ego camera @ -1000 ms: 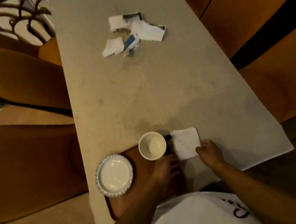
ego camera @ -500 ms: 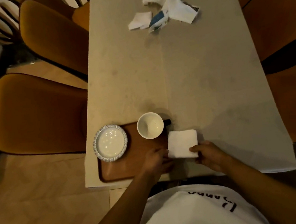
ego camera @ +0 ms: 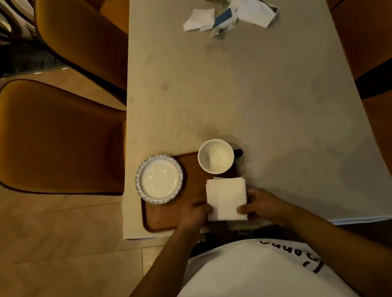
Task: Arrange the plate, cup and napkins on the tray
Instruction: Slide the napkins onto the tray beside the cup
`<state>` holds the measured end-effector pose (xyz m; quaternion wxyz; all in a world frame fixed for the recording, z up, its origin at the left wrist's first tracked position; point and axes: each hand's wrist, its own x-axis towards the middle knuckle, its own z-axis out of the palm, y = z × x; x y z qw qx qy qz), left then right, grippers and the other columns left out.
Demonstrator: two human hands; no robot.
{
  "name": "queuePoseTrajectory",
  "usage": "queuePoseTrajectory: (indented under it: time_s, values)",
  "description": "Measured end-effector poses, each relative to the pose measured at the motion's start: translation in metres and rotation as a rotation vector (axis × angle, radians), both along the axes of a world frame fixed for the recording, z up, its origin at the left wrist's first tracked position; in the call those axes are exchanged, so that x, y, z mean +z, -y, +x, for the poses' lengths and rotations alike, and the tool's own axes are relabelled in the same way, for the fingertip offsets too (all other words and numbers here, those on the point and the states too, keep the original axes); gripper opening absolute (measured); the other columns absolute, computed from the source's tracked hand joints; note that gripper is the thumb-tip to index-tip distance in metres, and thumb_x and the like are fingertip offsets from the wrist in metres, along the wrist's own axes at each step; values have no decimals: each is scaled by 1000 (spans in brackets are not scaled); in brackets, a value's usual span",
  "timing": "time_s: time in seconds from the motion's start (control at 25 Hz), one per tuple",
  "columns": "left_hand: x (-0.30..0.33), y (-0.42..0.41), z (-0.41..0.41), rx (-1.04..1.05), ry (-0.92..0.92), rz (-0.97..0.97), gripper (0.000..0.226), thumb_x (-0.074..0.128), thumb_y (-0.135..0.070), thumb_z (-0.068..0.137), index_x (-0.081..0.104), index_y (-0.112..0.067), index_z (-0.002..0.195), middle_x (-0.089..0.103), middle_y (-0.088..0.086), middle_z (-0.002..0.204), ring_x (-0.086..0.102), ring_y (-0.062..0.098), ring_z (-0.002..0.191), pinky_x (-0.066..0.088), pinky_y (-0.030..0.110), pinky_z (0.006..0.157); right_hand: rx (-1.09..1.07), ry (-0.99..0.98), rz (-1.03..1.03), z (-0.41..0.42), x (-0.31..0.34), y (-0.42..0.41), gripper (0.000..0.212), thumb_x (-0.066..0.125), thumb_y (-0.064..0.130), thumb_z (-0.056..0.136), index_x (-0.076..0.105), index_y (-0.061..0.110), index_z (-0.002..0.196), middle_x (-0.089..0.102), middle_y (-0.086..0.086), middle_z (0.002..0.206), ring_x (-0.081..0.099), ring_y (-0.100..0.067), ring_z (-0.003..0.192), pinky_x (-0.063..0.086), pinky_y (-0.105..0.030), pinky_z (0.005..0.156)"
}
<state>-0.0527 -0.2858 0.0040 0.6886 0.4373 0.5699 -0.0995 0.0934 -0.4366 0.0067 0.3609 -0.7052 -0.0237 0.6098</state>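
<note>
Two hands close on a folded stack of white napkins (ego camera: 226, 198) from either side: the left hand (ego camera: 195, 213) has its fingers against the stack's left edge, and the right hand (ego camera: 262, 204) pinches the lower right corner with its thumb on top. The stack lies over the right end of a brown wooden tray (ego camera: 169, 218), its right edge about level with the tray's right rim and its near edge close to the tray's near rim. A white cup (ego camera: 216, 156) with a dark handle stands upright at the tray's far right corner, just beyond the napkins, with only a thin gap between them. A white plate (ego camera: 159, 178) with a blue patterned rim sits at the tray's far left corner, its left side overhanging the tray rim and reaching about to the left edge of the pale table (ego camera: 258, 93). Between plate and napkins the tray floor is bare. The tray itself sits at the table's near left corner, close to both edges. The middle of the table is open, and a loose scatter of white and blue papers (ego camera: 232, 8) lies well apart at the far end. Mustard upholstered chairs (ego camera: 56, 138) flank the table on both sides.
</note>
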Motion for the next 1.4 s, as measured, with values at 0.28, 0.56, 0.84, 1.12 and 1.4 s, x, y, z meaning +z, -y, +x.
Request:
queuePoseTrajectory:
  time_s: [0.28, 0.56, 0.84, 1.12, 1.4]
  values:
    - [-7, -19, -9, -184, -10, 143, 38, 57, 1, 88, 64, -13, 123, 66, -1, 106, 60, 11, 86, 49, 21, 64, 103, 293, -114, -10, -5, -28, 38, 72, 6, 77, 67, 8, 115, 72, -11, 109, 69, -25, 97, 58, -45, 90]
    - [-6, -18, -14, -378, 2, 434, 35, 56, -2, 88, 64, -13, 120, 69, 7, 117, 64, 23, 102, 56, 38, 86, 51, 703, -132, -15, -5, -7, 23, 62, 10, 89, 68, 15, 110, 72, -9, 108, 64, -18, 90, 48, -22, 75]
    - [-2, -15, -15, -526, 77, 547, 59, 59, 0, 84, 46, -20, 138, 61, 6, 128, 59, 25, 113, 53, 41, 95, 409, 660, -106, -32, -9, -14, 73, 69, 17, 88, 32, 32, 149, 48, -7, 142, 52, -27, 126, 48, -44, 106]
    - [-7, -2, -9, -554, -5, 532, 58, 61, -12, 86, 44, -23, 140, 60, 5, 131, 59, 23, 106, 48, 30, 84, 267, 630, -138, -42, -16, -13, 66, 60, 25, 93, 27, 34, 149, 43, -4, 151, 46, -26, 133, 40, -41, 112]
    - [-5, -4, -6, -566, -11, 471, 58, 60, -13, 88, 41, -21, 143, 58, 5, 133, 56, 19, 102, 52, 35, 90, 271, 627, -112, -41, -17, -9, 70, 62, 26, 92, 24, 35, 150, 42, -4, 151, 45, -26, 134, 41, -43, 111]
